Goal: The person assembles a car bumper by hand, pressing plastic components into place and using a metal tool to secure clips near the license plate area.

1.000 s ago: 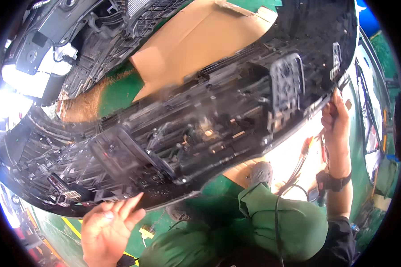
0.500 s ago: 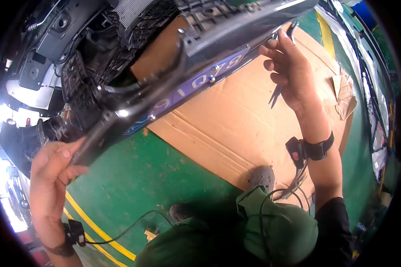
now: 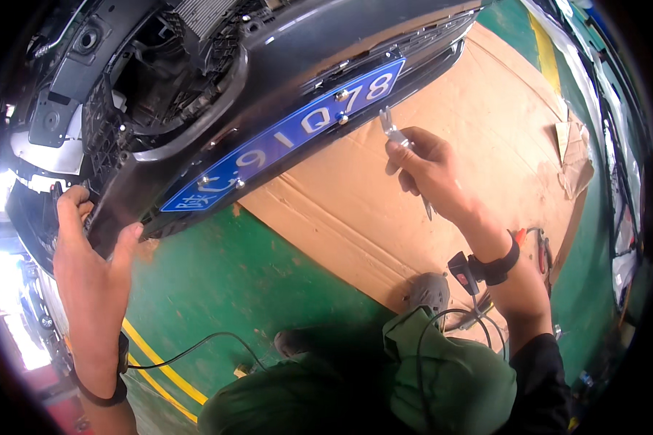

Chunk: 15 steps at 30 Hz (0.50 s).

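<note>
A black car bumper (image 3: 218,109) is tilted up in front of me, its outer face toward me. A blue number plate (image 3: 283,145) is fixed on it with small screws. My left hand (image 3: 94,254) grips the bumper's lower left edge. My right hand (image 3: 428,170) is closed on a slim metal tool (image 3: 393,130) whose tip sits just right of the plate's right end.
A large flattened cardboard sheet (image 3: 486,152) lies on the green floor (image 3: 254,290) under the bumper. Yellow floor lines (image 3: 159,370) run at lower left. Hand tools (image 3: 537,243) lie by the cardboard's right edge. More dark car parts (image 3: 65,80) are at upper left.
The bumper has been turned from its ribbed inner side to its outer face with the plate showing. My left hand now grips its edge, and my right hand has come down beside the plate.
</note>
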Each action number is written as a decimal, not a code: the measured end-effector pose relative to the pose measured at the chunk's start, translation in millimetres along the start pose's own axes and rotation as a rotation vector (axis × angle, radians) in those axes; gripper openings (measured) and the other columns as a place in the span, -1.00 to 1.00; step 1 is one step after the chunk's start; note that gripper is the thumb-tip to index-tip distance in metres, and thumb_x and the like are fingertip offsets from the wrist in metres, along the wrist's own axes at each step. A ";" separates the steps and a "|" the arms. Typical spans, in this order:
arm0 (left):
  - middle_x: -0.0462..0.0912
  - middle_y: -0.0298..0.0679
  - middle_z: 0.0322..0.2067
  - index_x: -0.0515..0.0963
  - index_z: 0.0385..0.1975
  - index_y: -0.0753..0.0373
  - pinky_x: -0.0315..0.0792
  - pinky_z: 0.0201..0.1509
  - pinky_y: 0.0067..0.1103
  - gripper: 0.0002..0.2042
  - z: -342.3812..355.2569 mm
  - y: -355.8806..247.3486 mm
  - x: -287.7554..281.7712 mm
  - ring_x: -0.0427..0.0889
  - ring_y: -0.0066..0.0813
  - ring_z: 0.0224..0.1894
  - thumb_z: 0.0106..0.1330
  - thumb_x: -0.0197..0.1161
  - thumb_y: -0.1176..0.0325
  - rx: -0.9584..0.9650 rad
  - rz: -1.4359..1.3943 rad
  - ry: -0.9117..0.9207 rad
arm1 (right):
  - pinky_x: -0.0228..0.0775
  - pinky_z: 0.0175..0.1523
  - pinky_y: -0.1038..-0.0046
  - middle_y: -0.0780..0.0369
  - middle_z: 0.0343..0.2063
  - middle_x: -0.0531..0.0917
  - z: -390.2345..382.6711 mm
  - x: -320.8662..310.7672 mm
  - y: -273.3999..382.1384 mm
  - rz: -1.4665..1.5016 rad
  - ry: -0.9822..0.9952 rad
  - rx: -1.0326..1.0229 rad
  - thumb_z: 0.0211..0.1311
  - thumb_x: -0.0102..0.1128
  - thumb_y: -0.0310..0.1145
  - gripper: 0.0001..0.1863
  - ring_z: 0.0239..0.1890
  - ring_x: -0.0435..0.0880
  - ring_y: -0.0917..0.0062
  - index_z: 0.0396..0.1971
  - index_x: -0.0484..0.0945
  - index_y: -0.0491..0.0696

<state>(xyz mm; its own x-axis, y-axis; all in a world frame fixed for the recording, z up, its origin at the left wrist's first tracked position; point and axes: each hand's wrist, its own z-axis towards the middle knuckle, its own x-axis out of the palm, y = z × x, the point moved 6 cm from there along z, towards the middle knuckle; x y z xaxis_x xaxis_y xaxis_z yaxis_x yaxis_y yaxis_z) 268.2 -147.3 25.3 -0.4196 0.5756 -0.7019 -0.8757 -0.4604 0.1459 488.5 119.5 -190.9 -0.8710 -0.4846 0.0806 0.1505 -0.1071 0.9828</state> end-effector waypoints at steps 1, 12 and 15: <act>0.61 0.02 -0.13 0.38 0.12 0.31 0.46 -0.01 -0.35 -0.42 -2.3 -4.6 5.5 0.60 -0.02 -0.09 0.08 0.47 0.44 0.030 0.044 -0.014 | 0.26 -0.51 0.65 0.30 -0.51 0.61 0.9 -0.8 -9.5 -0.032 0.013 0.023 0.41 0.18 -0.17 -0.67 -0.59 0.47 0.76 -0.11 0.55 -0.17; 0.57 -0.15 0.09 0.47 -0.03 0.29 0.47 0.09 -0.38 -0.48 4.3 -18.8 26.0 0.53 -0.09 0.13 -0.03 0.52 0.48 0.466 0.549 -0.199 | 0.32 -0.41 0.60 0.34 -0.54 0.62 30.2 1.0 -19.1 -0.270 -0.001 -0.089 0.40 0.16 -0.20 -0.70 -0.54 0.49 0.74 -0.05 0.58 -0.11; 0.52 -0.12 0.14 0.44 0.01 0.28 0.49 0.10 -0.37 -0.45 8.0 -4.9 41.3 0.48 -0.07 0.17 -0.04 0.53 0.49 0.287 0.308 -0.197 | 0.34 -0.37 0.57 0.35 -0.54 0.62 43.5 6.4 -22.1 -0.341 -0.022 -0.145 0.41 0.13 -0.22 -0.71 -0.51 0.48 0.73 -0.04 0.59 -0.10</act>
<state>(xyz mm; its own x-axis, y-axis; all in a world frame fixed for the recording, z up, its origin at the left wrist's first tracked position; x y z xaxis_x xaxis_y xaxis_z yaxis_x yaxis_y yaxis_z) 253.3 -115.8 1.1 -0.6834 0.5717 -0.4541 -0.7225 -0.4404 0.5329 459.3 156.5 -204.8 -0.8921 -0.3814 -0.2422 -0.0864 -0.3821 0.9201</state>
